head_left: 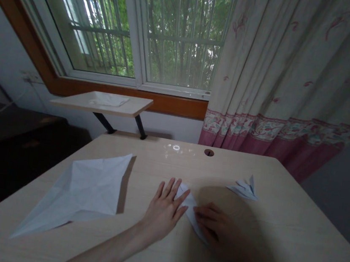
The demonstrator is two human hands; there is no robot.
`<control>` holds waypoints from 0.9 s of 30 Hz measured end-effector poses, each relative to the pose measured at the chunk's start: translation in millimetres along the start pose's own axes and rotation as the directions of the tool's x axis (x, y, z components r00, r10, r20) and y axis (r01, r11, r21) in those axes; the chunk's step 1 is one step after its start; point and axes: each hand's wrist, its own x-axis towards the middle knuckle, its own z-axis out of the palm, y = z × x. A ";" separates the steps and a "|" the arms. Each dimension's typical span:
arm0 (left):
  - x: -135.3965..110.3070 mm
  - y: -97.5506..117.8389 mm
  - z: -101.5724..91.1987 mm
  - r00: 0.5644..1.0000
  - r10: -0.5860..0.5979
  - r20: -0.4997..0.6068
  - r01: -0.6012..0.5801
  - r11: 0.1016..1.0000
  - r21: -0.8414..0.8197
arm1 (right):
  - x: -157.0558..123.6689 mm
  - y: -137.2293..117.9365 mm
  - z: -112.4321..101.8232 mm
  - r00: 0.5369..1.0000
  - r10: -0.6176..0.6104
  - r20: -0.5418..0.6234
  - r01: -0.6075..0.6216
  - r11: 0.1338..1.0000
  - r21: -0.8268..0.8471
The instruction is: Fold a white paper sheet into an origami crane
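Note:
A narrow folded piece of white paper (191, 206) lies slantwise on the desk between my two hands. My left hand (165, 208) rests flat across its upper left part with the fingers spread. Along the paper's right edge, my right hand (216, 225) has its fingers bent and bunched together, in shadow. The fingertips touch the paper's edge; whether they pinch it is hard to see. Part of the paper is hidden under both hands.
A large creased sheet of white paper (94, 191) lies at the left of the desk (154, 247). A small folded paper figure (245, 188) sits at the right. Behind stand a raised shelf (133, 108) with crumpled paper (110, 99), a cable hole (209, 152) and a curtain (265, 74).

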 end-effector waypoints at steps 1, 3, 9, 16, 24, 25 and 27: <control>-0.4 -0.2 0.9 1.000 -0.006 -0.006 0.006 1.000 0.007 | 0.1 -0.6 -0.6 1.000 -0.008 0.008 0.008 1.000 0.005; -0.8 -0.3 1.9 1.000 -0.016 -0.022 0.016 1.000 0.013 | 0.2 -1.0 -1.9 0.999 -0.032 0.022 0.032 0.999 0.017; 1.4 0.5 -1.8 0.999 -0.008 -0.032 0.007 1.000 -0.028 | 1.1 -4.7 -7.7 0.995 -0.073 0.074 0.068 0.995 0.067; 2.7 -1.7 -7.6 0.997 0.073 -0.017 -0.075 0.981 -0.177 | -0.2 -3.7 -5.0 0.996 -0.087 0.034 0.085 0.995 0.051; 4.6 2.8 -18.8 0.997 0.082 0.008 -0.076 0.955 -0.287 | -9.0 7.3 5.1 1.000 -0.009 -0.009 0.009 1.000 -0.010; 4.6 2.7 -17.5 0.996 0.090 -0.013 -0.090 0.944 -0.318 | -8.8 6.2 5.2 1.000 0.008 -0.004 -0.008 1.000 -0.009; 4.2 2.4 -13.8 0.991 0.115 -0.064 -0.131 0.911 -0.391 | -7.1 3.0 4.3 0.999 0.032 0.002 -0.032 0.999 0.003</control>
